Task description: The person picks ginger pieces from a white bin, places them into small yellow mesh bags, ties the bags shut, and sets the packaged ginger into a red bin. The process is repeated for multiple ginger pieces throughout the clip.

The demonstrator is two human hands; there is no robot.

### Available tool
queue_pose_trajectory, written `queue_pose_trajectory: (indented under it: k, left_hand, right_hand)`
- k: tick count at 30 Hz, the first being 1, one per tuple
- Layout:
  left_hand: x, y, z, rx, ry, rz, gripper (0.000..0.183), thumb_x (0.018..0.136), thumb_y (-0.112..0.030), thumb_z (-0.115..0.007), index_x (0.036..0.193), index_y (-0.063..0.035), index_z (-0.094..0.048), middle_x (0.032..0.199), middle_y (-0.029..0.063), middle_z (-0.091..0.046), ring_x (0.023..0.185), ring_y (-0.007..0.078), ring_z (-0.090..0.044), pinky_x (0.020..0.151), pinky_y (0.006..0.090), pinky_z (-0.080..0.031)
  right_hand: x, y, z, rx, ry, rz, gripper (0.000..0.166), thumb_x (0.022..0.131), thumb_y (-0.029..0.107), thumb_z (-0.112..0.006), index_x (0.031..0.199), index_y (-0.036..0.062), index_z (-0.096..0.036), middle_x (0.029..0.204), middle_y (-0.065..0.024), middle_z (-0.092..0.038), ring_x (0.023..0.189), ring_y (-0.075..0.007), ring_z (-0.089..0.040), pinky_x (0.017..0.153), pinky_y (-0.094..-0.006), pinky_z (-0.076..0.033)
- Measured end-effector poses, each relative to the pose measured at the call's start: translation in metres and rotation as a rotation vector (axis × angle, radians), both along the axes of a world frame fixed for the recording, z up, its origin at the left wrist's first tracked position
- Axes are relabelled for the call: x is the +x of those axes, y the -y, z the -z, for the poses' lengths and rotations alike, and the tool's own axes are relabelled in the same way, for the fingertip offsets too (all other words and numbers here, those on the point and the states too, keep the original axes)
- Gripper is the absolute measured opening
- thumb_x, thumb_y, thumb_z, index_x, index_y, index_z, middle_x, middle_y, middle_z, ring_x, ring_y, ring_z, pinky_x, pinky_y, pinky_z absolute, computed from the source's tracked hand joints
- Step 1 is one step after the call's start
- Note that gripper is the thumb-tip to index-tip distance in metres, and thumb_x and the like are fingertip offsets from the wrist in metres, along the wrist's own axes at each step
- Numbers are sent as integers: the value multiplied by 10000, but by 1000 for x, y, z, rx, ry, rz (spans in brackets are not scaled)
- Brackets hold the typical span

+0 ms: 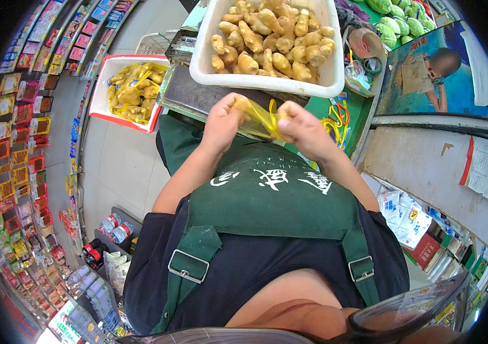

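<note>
A yellow mesh bag (261, 118) is stretched between my two hands, just below a white plastic crate (265, 84) heaped with ginger roots (269, 43). My left hand (225, 118) pinches one end of the mesh. At the other end, my right hand (308, 129) grips the net beside its yellow tie strip. No ginger can be made out inside this mesh. To the left, a white foam box with a red rim (98, 96) holds ginger packed in yellow mesh bags (132, 94). Yellow and red cords (337, 120) lie on a green surface right of my right hand.
The crate rests on a dark-topped stand (201, 90). Behind the foam box is a pale plastic basket (154, 43). Shelves of packaged snacks (20, 133) line the left side. Cabbages (392, 28) lie at the upper right, near a tape roll (362, 42) and a picture panel (420, 77).
</note>
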State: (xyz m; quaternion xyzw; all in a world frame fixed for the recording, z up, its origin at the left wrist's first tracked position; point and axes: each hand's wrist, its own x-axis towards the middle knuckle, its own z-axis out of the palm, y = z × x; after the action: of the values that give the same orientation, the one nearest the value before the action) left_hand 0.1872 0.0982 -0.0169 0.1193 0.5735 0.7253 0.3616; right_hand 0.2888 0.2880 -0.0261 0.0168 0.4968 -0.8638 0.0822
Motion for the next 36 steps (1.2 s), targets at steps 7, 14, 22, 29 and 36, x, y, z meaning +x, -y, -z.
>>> queue_pose_trajectory:
  k: [7,14,22,29,36]
  left_hand:
    - [-1,10,-2,-30,-114,303,204,1014,-248,-615,988,-47,-591,809,-13,-545,677,74,-454,615,253,-402]
    - [0,17,2,112,145,93,314,1078,-282,-477,1042,-2,-616,911,88,-666,850,191,-647,793,329,-520]
    - [5,15,0,-145,-106,376,220,1040,-254,-566,951,-52,-570,842,18,-605,751,105,-530,680,281,-451]
    - [9,8,-1,-83,5,201,218,1045,-203,-554,1108,-10,-633,903,8,-658,789,86,-571,794,267,-489]
    - [6,13,7,204,130,344,191,1025,-211,-591,958,-34,-569,900,7,-624,809,90,-572,817,264,-488]
  right_hand:
    - [-1,-1,1,-217,165,220,159,1028,170,-548,1085,27,-588,941,-37,-630,790,-129,-603,707,-280,-497]
    - [16,-15,16,48,186,-25,168,1005,197,-620,1087,51,-606,952,25,-624,804,-66,-572,728,-242,-479]
    - [21,-11,18,-416,318,425,207,1069,208,-474,1183,54,-554,866,-49,-626,738,-166,-594,674,-272,-485]
    - [17,-15,16,689,-96,-25,194,1012,257,-613,1047,67,-598,848,23,-587,719,-91,-536,626,-254,-442]
    - [19,-15,19,-230,360,412,215,1034,205,-555,1157,31,-576,952,-74,-649,751,-167,-612,783,-296,-530]
